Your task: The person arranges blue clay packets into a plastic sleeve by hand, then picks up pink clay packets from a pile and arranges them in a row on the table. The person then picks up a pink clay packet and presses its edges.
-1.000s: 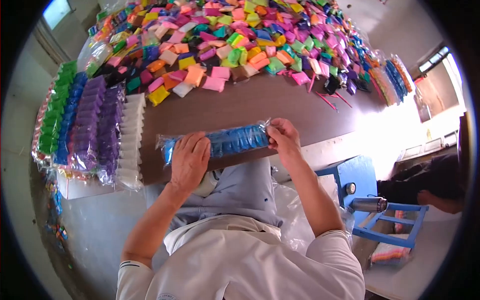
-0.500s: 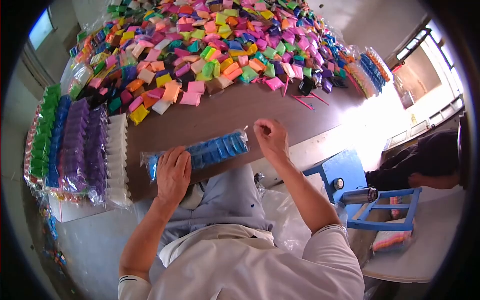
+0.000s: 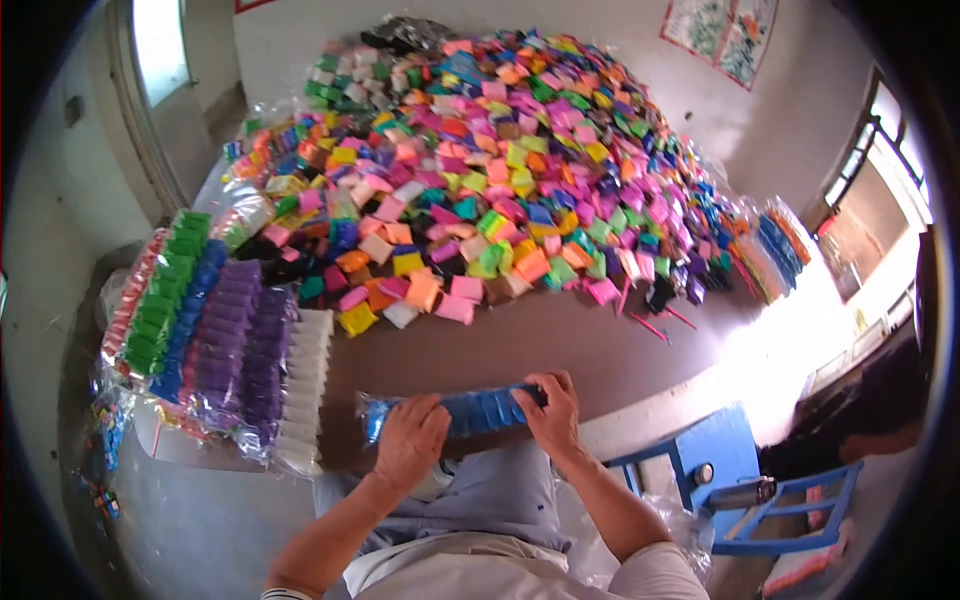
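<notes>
Big brown surface [image 3: 560, 350] buried in a pile of colourful packets [image 3: 500, 170]. At its near edge, left hand [image 3: 412, 440] and right hand [image 3: 552, 410] clamp the blue sleeve [image 3: 480, 410]. Looks like closing-up; next needs pinching its end.

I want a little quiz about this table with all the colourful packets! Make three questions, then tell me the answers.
1. True or false: both hands are on the blue sleeve of packets.
2. Which colour is the row nearest the bare table in the stack at the person's left? A white, B green, C purple.
3. Fill in: the thin sticks near the loose packets are ____.

Key: 1 true, the left hand and right hand both hold it. 2 A, the white row. 3 pink.
</notes>
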The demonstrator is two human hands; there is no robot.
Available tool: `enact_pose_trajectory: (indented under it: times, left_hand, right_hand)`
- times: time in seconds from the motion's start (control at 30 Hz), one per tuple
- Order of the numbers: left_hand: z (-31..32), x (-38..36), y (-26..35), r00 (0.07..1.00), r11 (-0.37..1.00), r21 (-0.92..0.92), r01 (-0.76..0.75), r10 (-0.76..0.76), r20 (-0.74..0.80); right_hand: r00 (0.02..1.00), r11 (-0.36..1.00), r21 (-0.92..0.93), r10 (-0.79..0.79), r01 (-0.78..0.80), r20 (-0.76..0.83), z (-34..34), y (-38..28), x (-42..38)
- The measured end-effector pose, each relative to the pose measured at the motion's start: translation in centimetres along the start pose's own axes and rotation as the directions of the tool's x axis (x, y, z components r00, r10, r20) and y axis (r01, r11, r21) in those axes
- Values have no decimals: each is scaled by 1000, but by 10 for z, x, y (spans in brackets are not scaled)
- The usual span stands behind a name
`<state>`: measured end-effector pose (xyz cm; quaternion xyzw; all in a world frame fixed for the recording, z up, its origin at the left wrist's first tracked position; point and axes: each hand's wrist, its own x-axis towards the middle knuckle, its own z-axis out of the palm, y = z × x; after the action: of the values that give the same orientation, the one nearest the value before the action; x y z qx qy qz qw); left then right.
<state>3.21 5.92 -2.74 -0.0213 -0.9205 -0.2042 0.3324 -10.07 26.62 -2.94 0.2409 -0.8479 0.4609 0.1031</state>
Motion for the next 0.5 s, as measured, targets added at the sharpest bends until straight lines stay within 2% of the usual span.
enact_pose_trajectory:
  times: [0.13,0.2,0.27,0.33,0.37,0.43,0.47,0.5]
  left_hand:
    - [-3,-1,2,999,999,-18,26,-26,23]
    - [-2,-1,2,1000,999,-40,-11,12,25]
    - [-1,-1,4,1000,1000,-15,21,-21,15]
    - [1,-4,1,999,1000,-30,-7,8,33]
    - [1,-6,0,1000,1000,-18,-2,3,28]
    - [-1,-6,-3,995,999,-28,-40,43,90]
    - [-4,-5,-4,996,999,-17,-38,40,84]
    - [-8,-4,-2,994,999,-29,-25,28,105]
  right_hand:
    - [998,998,64,-24,21,55,-9,-2,4]
    - [986,960,-233,-167,158,-16,-16,-16,6]
    - [987,948,-274,-159,162,33,-24,-43,7]
    - [901,845,-310,-407,435,152,-21,-71,5]
    - [896,844,-300,-417,444,154,-12,-80,5]
    - [777,765,-225,-501,603,380,3,-94,5]
    - [772,762,-217,-511,611,378,10,-90,2]
    - [737,723,-251,-496,643,459,20,-80,-6]
